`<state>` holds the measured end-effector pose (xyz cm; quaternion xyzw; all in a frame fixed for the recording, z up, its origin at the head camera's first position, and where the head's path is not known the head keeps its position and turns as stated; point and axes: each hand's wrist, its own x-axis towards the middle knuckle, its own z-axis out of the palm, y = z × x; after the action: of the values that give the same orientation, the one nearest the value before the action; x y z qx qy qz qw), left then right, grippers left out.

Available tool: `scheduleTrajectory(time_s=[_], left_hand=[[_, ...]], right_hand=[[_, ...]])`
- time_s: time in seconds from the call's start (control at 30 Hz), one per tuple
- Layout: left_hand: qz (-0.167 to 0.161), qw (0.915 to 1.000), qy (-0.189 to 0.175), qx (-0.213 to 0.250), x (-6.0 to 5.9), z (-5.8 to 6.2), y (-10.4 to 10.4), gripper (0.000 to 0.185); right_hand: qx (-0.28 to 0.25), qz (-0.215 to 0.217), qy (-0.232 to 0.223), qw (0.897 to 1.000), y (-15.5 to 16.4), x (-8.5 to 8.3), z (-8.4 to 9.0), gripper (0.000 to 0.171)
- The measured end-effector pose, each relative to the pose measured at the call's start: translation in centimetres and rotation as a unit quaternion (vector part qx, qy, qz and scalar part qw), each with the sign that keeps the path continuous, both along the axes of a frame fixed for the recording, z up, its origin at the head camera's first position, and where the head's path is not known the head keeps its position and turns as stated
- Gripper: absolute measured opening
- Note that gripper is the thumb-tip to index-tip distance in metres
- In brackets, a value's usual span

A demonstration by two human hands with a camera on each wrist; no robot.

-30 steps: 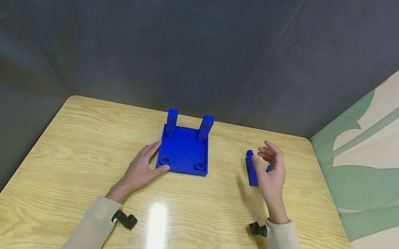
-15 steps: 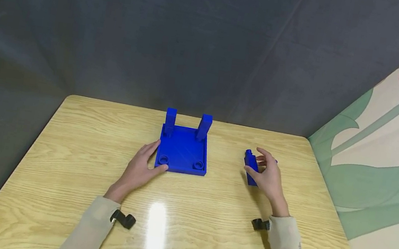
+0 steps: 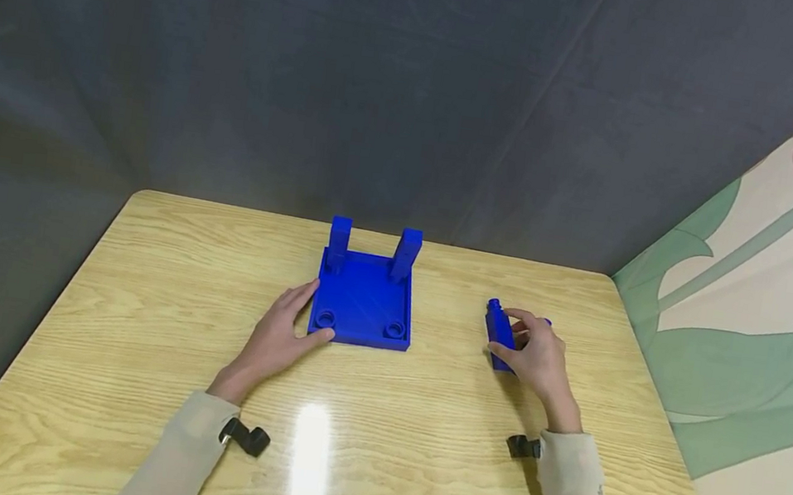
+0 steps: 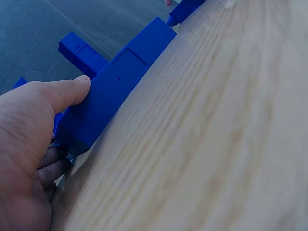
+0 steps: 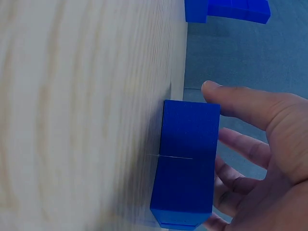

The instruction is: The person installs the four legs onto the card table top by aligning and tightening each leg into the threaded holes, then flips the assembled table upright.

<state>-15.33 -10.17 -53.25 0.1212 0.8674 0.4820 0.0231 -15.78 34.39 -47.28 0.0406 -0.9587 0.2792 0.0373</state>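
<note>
A square blue tray-like base [image 3: 364, 298] lies on the table, with two upright blue posts [image 3: 406, 253] at its back corners and two round sockets [image 3: 395, 329] at the front ones. My left hand [image 3: 276, 340] grips its front-left corner, thumb at the front edge and fingers along the left side. To the right, my right hand [image 3: 538, 361] bends over a loose blue post [image 3: 497, 328] with a knobbed end, thumb at its left side and index finger at the top. A second blue piece shows behind the hand, mostly hidden. Blue end faces [image 5: 187, 144] appear below the fingers in the right wrist view.
The wooden table [image 3: 157, 291] ends at a dark curtain [image 3: 310, 102] behind. A flower-patterned cloth [image 3: 767, 346] runs along the right side. Black wrist cameras [image 3: 247, 437] sit at both cuffs.
My right hand has come down onto the loose post, and its thumb and index finger have drawn in around it. The left hand stays on the base.
</note>
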Motion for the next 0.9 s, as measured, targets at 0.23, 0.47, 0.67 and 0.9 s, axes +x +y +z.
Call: scheduleTrajectory(time_s=[0.23,0.47,0.67,0.9], left_hand=[[0.000,1.0000,0.000,0.000,0.0,-0.1,0.0,0.098],[-0.001,1.0000,-0.001,-0.002,0.0,-0.1,0.0,0.098],[0.000,1.0000,-0.006,-0.003,0.0,-0.1,0.0,0.099],[0.001,1.0000,-0.008,-0.005,0.0,-0.1,0.0,0.098]], right_hand=[[-0.011,0.018,0.022,1.000,-0.3,-0.1,-0.4,0.059],[-0.027,0.040,0.032,0.998,-1.3,-0.1,-0.9,0.057],[-0.015,0.052,0.073,0.996,-1.6,-0.3,-1.5,0.057],[0.003,0.067,0.081,0.994,-1.6,-0.2,-1.1,0.061]])
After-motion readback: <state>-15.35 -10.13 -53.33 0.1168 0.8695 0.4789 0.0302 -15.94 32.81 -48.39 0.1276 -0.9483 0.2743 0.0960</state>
